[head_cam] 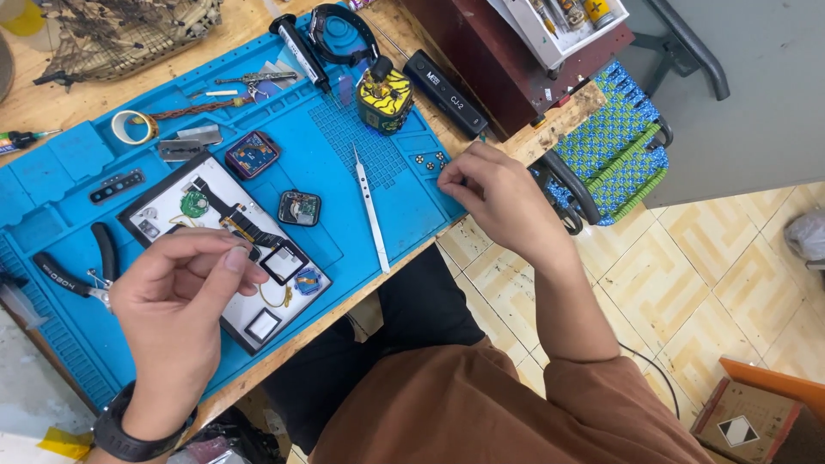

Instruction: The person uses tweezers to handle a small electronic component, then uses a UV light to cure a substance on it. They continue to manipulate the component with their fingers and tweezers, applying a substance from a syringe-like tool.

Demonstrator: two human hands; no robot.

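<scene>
My right hand (498,193) pinches at the small screws (430,160) on the blue mat's (361,146) right edge (whether one is gripped I cannot tell), while my left hand (185,296), fingers curled on nothing visible, hovers far off over the parts tray (163,193).

You're at a wood bench (550,129) w/ a blue mat (361,155) over most of it. Floor (722,258) = cream/tan diamond tiles. Blue-green woven chair (614,142) just beside bench edge, grey wall (756,94) behind it. Cardboard box (743,412) bottom right. Light even, bright.
</scene>
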